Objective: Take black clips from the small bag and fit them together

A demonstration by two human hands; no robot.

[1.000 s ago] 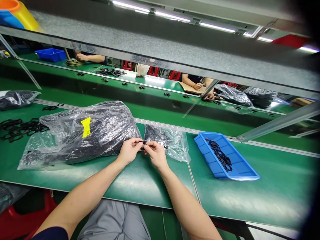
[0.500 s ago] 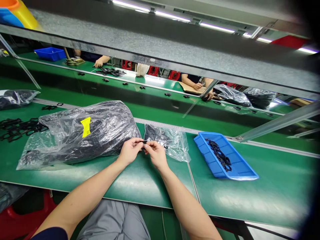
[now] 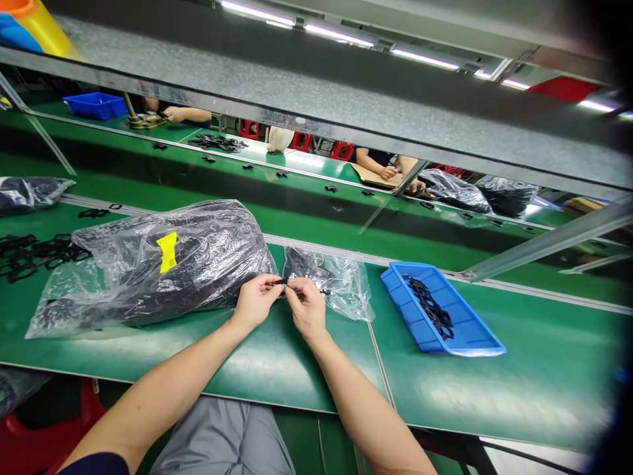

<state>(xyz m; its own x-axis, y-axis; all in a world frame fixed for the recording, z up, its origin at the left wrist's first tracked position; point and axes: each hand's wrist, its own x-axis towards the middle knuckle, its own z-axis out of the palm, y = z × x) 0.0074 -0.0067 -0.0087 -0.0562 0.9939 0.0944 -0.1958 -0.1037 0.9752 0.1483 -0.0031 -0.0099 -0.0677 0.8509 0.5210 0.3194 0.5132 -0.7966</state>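
Observation:
Between my fingertips is a small black part [image 3: 281,282], mostly hidden by the fingers. My left hand [image 3: 256,300] pinches it from the left and my right hand [image 3: 307,305] from the right, the two almost touching. Just left of them lies a large clear bag [image 3: 212,254] filled with black parts, with a yellow label [image 3: 169,253] on it. Behind my right hand rests a smaller clear bag [image 3: 349,284], its black contents gathered at its left end. To the right stands a blue tray [image 3: 469,323] with several black parts [image 3: 429,305] in it.
Loose black parts [image 3: 34,254] lie at the left on the green table [image 3: 277,369]. A metal shelf [image 3: 306,99] crosses above, with a slanted strut [image 3: 539,244] at right. Beyond the green belt [image 3: 306,211], which carries black pieces, co-workers' hands [image 3: 388,173] work.
Both my hands keep the black part at nearly the same spot, with slight finger shifts. Across the belt, a co-worker's hand at left has moved left. The whole view shifted slightly.

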